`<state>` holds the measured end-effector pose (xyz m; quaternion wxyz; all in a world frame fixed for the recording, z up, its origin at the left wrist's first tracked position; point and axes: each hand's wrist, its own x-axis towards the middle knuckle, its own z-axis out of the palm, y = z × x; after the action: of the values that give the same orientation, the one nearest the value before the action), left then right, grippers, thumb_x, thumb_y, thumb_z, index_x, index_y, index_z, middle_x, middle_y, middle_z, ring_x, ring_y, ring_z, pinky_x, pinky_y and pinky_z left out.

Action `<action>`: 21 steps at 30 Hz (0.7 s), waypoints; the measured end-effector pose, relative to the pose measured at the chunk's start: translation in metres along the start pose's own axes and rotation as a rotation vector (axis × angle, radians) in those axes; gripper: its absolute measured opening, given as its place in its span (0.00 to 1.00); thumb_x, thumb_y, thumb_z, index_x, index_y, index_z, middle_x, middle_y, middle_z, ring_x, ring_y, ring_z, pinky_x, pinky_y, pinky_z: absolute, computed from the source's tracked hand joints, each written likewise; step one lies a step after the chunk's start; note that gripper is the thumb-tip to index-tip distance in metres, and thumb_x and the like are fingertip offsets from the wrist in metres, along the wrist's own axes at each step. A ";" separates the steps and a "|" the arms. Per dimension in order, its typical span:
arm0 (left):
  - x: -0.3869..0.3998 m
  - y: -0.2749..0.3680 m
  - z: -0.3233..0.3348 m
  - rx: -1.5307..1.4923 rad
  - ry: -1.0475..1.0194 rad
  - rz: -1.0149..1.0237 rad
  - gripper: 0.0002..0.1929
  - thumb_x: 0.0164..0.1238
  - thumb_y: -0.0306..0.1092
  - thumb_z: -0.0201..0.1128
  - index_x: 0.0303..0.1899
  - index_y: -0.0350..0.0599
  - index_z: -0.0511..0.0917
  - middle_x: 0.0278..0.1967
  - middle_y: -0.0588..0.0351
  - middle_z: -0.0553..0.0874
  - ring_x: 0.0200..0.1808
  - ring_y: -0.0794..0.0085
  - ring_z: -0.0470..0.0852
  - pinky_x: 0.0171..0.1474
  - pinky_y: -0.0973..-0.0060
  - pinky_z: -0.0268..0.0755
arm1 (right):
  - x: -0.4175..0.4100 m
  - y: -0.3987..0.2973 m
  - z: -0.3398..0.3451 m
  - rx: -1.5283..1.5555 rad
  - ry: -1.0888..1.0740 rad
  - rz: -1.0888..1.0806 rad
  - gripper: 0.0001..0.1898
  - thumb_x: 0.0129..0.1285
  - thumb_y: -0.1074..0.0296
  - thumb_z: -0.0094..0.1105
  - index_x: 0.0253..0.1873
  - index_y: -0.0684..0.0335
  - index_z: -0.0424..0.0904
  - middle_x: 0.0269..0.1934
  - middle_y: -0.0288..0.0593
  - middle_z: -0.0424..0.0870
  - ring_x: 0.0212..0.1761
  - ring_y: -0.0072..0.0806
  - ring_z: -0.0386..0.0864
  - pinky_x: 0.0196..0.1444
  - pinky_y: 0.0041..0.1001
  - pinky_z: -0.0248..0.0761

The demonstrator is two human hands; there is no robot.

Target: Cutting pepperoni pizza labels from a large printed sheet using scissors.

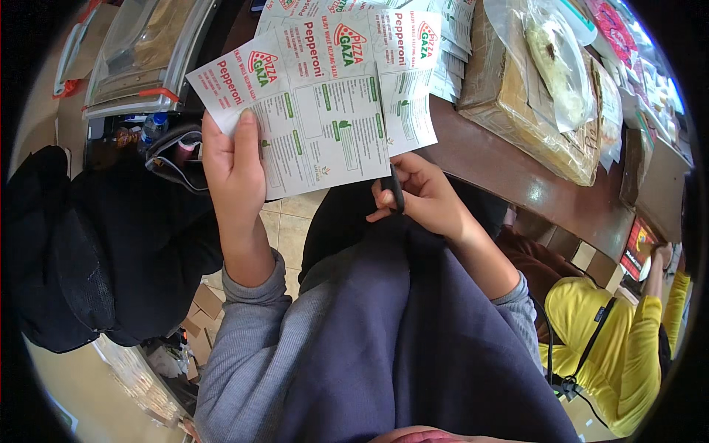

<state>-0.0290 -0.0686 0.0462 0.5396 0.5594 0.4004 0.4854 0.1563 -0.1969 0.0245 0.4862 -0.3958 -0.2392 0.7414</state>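
My left hand (pixel 234 160) pinches the left edge of a printed paper sheet (pixel 321 127), thumb on top. The sheet bears red and green print in repeated panels. My right hand (pixel 424 191) has its fingers through the black handles of scissors (pixel 394 188) at the sheet's lower right edge. The blades are hidden by the paper. A long cut runs up from that edge, and the strip (pixel 409 105) on its right hangs at a slight angle, apart from the main part lower down. More printed sheets (pixel 451 50) lie on the brown table beyond.
A taped cardboard box (pixel 520 105) with a clear plastic bag (pixel 559 72) on it stands at right on the table (pixel 515 177). At left are a clear storage bin (pixel 138 55), an open dark bag (pixel 180 158) and a black chair (pixel 111 249). A person in yellow (pixel 598 332) is at far right.
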 end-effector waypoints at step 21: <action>-0.006 0.003 -0.004 0.077 -0.020 0.030 0.14 0.70 0.26 0.47 0.54 0.32 0.64 0.46 0.52 0.78 0.44 0.81 0.75 0.48 0.81 0.67 | 0.004 -0.007 0.003 -0.028 0.045 -0.019 0.20 0.61 0.73 0.58 0.58 0.67 0.66 0.42 0.41 0.77 0.44 0.23 0.77 0.42 0.30 0.79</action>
<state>-0.0347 -0.0737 0.0486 0.5143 0.5904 0.4051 0.4720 0.1569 -0.1906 0.0296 0.4931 -0.4167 -0.2424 0.7242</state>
